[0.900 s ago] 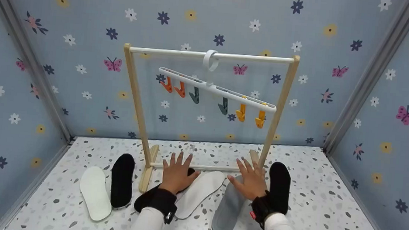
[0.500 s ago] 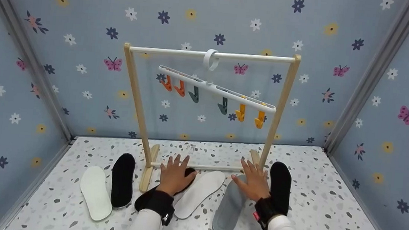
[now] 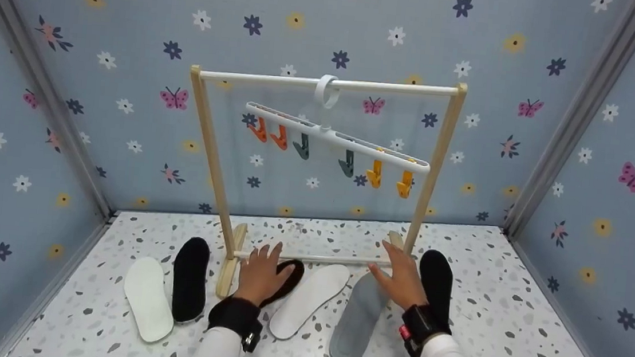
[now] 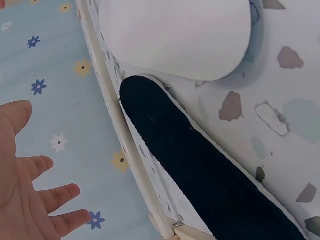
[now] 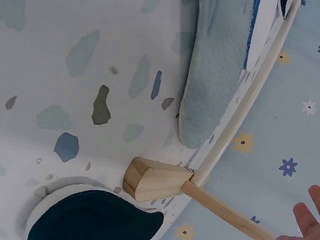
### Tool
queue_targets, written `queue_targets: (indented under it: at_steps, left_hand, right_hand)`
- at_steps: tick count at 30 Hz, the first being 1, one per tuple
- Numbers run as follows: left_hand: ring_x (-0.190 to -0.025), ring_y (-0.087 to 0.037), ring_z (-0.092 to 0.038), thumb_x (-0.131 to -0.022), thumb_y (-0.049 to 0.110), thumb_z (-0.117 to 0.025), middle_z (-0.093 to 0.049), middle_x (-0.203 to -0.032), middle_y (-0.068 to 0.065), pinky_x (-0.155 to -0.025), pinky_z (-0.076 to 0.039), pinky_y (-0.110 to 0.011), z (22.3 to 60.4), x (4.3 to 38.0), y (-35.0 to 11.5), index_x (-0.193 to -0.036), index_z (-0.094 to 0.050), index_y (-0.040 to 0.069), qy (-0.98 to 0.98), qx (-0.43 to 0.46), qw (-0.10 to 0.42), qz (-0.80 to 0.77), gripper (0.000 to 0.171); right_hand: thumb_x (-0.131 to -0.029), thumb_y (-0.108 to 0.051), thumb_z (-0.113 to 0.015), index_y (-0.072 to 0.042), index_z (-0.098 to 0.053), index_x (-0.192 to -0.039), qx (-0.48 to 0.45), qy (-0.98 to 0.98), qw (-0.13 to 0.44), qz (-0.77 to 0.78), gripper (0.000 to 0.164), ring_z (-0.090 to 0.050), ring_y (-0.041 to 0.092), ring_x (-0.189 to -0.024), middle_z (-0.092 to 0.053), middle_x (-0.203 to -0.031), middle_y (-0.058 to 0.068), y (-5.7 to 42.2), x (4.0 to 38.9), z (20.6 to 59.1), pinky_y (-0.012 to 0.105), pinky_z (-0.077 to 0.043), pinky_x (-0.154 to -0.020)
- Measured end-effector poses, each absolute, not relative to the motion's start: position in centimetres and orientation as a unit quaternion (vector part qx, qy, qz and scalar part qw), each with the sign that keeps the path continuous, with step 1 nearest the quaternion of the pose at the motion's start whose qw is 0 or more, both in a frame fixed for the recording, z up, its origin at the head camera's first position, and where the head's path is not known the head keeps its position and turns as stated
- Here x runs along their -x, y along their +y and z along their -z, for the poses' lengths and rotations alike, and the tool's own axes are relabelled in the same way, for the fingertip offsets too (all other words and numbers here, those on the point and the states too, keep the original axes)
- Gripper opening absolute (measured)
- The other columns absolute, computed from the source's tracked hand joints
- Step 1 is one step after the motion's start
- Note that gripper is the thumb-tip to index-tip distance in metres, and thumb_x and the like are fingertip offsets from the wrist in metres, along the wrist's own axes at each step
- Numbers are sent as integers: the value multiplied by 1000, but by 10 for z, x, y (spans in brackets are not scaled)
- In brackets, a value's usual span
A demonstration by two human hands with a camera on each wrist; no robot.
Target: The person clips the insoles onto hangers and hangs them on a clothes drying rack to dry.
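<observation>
In the head view my left hand (image 3: 260, 277) hovers over a black insole (image 3: 289, 282), fingers spread and holding nothing. The left wrist view shows this hand (image 4: 30, 180) apart from the black insole (image 4: 170, 135). A white insole (image 3: 311, 301) lies to its right. My right hand (image 3: 402, 278), fingers extended and holding nothing, is above the floor between a grey insole (image 3: 359, 323) and another black insole (image 3: 436, 281). Only a few fingers of it show at the edge of the right wrist view.
A wooden rack (image 3: 212, 161) stands behind the hands. From its top bar hangs a white hanger (image 3: 332, 138) with orange clips (image 3: 279, 138), dark green clips (image 3: 347, 165) and yellow clips (image 3: 404, 185). A pale insole (image 3: 148, 302) and a black insole (image 3: 190, 279) lie at left.
My hands have moved apart, the left one to the left and the right one to the right. The insoles and rack have stayed in place.
</observation>
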State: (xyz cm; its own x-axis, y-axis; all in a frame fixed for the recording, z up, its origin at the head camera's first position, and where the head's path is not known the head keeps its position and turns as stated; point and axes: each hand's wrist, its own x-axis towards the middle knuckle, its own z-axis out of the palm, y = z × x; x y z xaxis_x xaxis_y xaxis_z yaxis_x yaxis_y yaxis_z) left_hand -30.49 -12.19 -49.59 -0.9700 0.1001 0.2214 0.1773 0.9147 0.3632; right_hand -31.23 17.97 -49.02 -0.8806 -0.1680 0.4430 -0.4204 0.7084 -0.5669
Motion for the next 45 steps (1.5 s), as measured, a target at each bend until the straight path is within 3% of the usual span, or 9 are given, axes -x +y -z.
queue_targets:
  at_steps: [7,17,27,33,45]
  left_hand:
    - [-117,-44,-46,-93,40,-55,-50,-129,-25,-92,-37,-61,506,305,-131,-137,-45,3,-973,62,108,192,58]
    - [-110,-45,-51,-92,38,-56,-54,-122,-26,-84,-40,-61,517,302,-140,-131,-50,1,-974,44,96,199,55]
    - [-102,-45,-54,-90,36,-60,-56,-116,-26,-78,-43,-59,526,301,-143,-126,-54,0,-977,30,100,185,51]
    - [-98,-47,-54,-88,30,-63,-56,-112,-27,-74,-44,-59,534,297,-149,-121,-56,-4,-976,32,109,183,47]
    - [-94,-44,-55,-85,23,-66,-58,-104,-26,-73,-45,-56,544,296,-151,-111,-60,-8,-979,27,102,176,42]
  right_hand:
    - [-91,-26,-63,1,-44,-137,-147,-885,188,-400,57,-37,39,-130,-42,-141,23,181,312,479,51,-29,-106]
    - [-90,-29,-64,-6,-47,-137,-138,-868,191,-436,55,-40,36,-129,-47,-138,19,188,313,477,51,-30,-105]
    - [-89,-25,-66,1,-52,-130,-124,-852,222,-457,51,-51,35,-118,-56,-128,20,187,311,462,50,-38,-99]
    - [-86,-23,-69,-1,-54,-128,-119,-845,231,-467,49,-54,34,-114,-59,-124,17,181,311,457,48,-41,-96]
    - [-86,-26,-70,0,-49,-132,-84,-816,209,-532,56,-49,29,-122,-55,-130,18,186,311,434,44,-35,-105]
